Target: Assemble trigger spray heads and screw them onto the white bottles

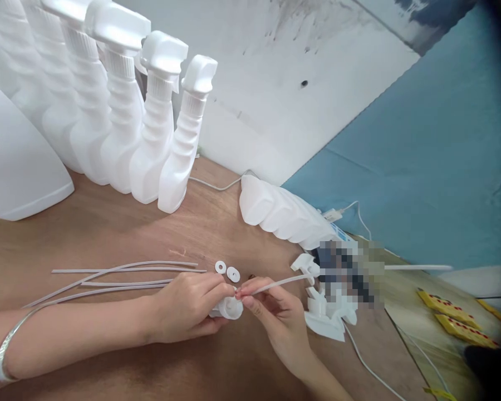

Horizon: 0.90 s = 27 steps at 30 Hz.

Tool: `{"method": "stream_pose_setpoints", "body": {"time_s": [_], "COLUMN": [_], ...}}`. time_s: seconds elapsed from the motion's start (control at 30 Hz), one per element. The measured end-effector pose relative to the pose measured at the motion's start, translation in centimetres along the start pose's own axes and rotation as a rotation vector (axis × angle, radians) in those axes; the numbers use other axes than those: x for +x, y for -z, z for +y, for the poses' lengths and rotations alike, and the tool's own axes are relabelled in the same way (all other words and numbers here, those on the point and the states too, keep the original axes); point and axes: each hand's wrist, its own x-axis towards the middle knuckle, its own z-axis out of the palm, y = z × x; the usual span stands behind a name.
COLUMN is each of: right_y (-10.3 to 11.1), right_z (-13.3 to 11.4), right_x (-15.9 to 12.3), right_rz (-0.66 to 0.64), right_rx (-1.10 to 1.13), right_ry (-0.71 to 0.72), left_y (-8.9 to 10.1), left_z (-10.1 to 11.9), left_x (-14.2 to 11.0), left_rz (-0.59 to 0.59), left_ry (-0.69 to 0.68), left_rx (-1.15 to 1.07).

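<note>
My left hand is wrapped round a white spray trigger head, its round collar opening facing me. Most of the trigger head is hidden by the fingers. Close against it, my right hand pinches a thin white dip tube near one end, at the collar's upper edge. Whether the tube's end sits inside the head cannot be made out. Just beyond my hands lie flat white ring washers. Several loose dip tubes lie on the table behind my left forearm.
White spray bottles with trigger heads stand in rows at the back left. More white bottles lie in a row at the back right. Loose trigger heads lie right of my hands on the wooden table. Yellow items lie farther right.
</note>
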Motion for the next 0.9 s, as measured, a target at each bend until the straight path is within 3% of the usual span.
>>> {"method": "stream_pose_setpoints", "body": {"time_s": [0.3,0.5,0.9], "right_y": [-0.07,-0.27,-0.85], "right_z": [-0.07,-0.48,-0.4], "right_x": [-0.51,-0.76,-0.4], "right_rz": [-0.026,-0.064,-0.013], "right_rx": [-0.109,-0.275,-0.348], "right_ry": [0.077,0.324,0.492], "left_y": [-0.3,-0.21,-0.25], "left_z": [-0.2,-0.06,-0.26], "left_x": [-0.03,-0.07,-0.24], "left_rz": [-0.009,-0.003,-0.022], "left_ry": [0.003,-0.012,-0.015], "left_rx": [-0.022,-0.013,-0.018]}}
